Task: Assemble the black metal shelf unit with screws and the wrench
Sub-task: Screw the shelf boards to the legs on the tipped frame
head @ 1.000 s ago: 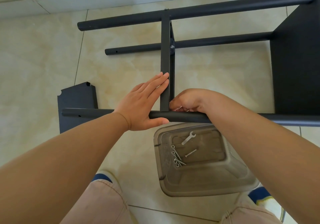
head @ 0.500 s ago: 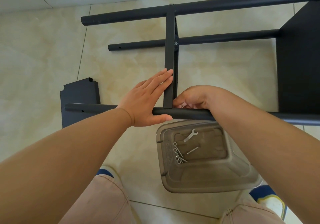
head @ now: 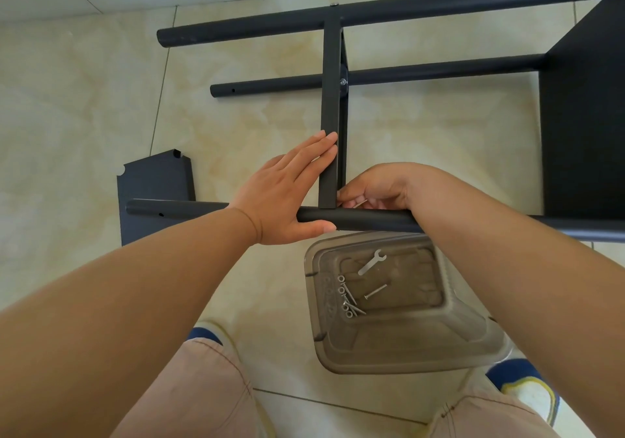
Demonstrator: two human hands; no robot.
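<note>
Shelf unit (head: 581, 106): the black metal frame lies on its side on the tiled floor (head: 84, 99), its fitted panel at the right and three long tubes running leftward from it. A flat shelf panel (head: 333, 99) stands on edge across the tubes in the middle of the frame, already bolted at the far tube and the middle one. A spare panel (head: 155, 194) lies on the floor at the left, under the near tube (head: 365, 219).

The step in hand looks to be fixing the standing panel's near corner to the near tube. The left hand (head: 287, 197) presses flat against the panel's left face, fingers straight and together, thumb hooked under the tube. The right hand (head: 375, 189) is curled at the joint just right of the panel, its fingers closed on something thin and light-coloured, probably a screw, though it is mostly hidden.

To do this well, the left hand should keep the panel square to the tube so the holes line up; any lean will likely make the screw bind. Start the thread by hand, gently, and back off if it resists.

Near the knees, a clear plastic tub (head: 399, 346) holds the wrench (head: 372, 261), one loose screw (head: 375, 291) and a cluster of screws with washers (head: 348, 300). The wrench is best saved for the final tightening, once the screw sits straight.
</note>
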